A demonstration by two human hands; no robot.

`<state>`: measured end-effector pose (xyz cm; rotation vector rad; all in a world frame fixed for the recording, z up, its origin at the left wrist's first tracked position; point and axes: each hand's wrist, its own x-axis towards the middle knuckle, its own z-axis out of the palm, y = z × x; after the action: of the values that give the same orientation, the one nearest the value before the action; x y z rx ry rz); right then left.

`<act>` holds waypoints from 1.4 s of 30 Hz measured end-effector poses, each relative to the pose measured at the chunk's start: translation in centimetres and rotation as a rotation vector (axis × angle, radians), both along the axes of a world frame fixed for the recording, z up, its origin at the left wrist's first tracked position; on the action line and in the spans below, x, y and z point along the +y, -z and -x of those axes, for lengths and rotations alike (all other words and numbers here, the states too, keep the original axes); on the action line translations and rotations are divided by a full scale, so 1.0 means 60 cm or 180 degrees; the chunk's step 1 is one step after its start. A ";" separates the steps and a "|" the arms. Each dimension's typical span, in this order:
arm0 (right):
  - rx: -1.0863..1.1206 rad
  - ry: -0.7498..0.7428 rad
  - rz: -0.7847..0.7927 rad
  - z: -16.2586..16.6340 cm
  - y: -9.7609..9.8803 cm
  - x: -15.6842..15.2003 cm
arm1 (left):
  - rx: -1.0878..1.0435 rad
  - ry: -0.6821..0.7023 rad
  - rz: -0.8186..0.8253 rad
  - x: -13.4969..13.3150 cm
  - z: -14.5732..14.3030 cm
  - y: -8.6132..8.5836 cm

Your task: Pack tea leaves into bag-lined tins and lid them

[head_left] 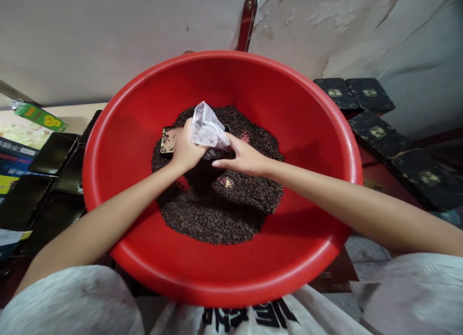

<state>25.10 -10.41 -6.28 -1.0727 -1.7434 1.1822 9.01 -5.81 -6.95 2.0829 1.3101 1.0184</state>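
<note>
A large red plastic basin (115,146) sits in front of me, holding a heap of dark loose tea leaves (217,214). My left hand (185,150) is closed around a small dark tin (168,139) and the edge of a clear plastic bag (208,128) that lines it. My right hand (243,156) grips the tin's other side, fingers curled on the bag's lower edge. Both hands hover just above the leaves in the middle of the basin.
Several black tins (376,127) lie stacked to the right of the basin. More dark tins (54,154) and printed boxes (16,161) lie on the left. A red handle (248,21) leans on the peeling wall behind. My knees (72,301) are below.
</note>
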 end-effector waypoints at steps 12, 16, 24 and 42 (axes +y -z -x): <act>-0.0574 0.1093 -0.0644 0.017 -0.012 0.019 | 0.0219 0.1884 0.0958 0.042 0.032 -0.030; 0.0180 0.1702 -0.0177 0.019 -0.008 0.038 | 0.0195 0.2063 0.1363 0.043 0.034 -0.037; 0.0966 0.1614 0.0436 0.029 0.001 0.023 | 0.0371 0.0361 -0.0147 0.012 0.008 -0.001; -0.1311 0.0903 -0.0627 -0.001 0.004 0.083 | 0.0171 0.0171 -0.0330 0.002 0.014 0.022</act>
<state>25.17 -5.43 -6.52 -1.4570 -1.8844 0.6301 8.15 -5.72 -8.29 2.2246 1.2442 1.0337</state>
